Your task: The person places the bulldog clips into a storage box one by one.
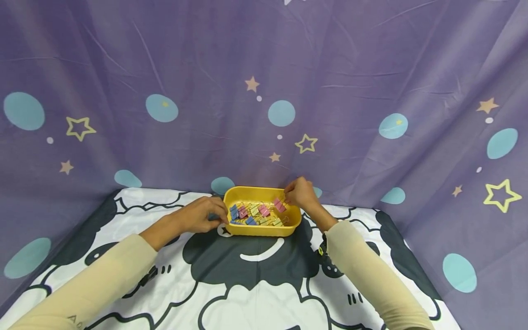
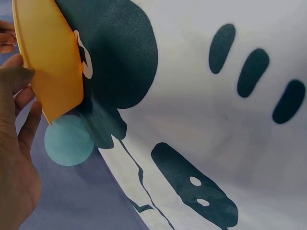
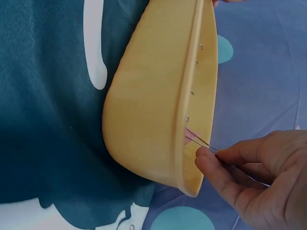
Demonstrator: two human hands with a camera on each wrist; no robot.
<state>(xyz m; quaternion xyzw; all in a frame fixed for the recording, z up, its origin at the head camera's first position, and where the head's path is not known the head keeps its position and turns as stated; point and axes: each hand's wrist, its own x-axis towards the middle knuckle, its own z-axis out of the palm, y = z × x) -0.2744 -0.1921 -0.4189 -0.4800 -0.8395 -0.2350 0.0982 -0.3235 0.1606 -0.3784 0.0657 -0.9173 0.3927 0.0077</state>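
A yellow plastic basket (image 1: 264, 231) stands on the cloth with several binder clips in it, coloured pink, blue and pale yellow. My left hand (image 1: 203, 214) holds the basket's left end, its thumb (image 2: 19, 76) on the rim in the left wrist view. Between thumb and forefinger, my right hand (image 1: 303, 195) pinches the wire handle of a pink binder clip (image 1: 279, 205). That pink clip (image 3: 191, 136) is partly hidden behind the basket's wall in the right wrist view. Below it lie other clips, among them a blue binder clip (image 1: 251, 221) and another pink clip (image 1: 264, 210).
A white cloth (image 1: 165, 293) with dark cartoon shapes covers the table. Directly behind the basket hangs a purple curtain (image 1: 214, 114) printed with stars and blue dots, which also closes in both sides.
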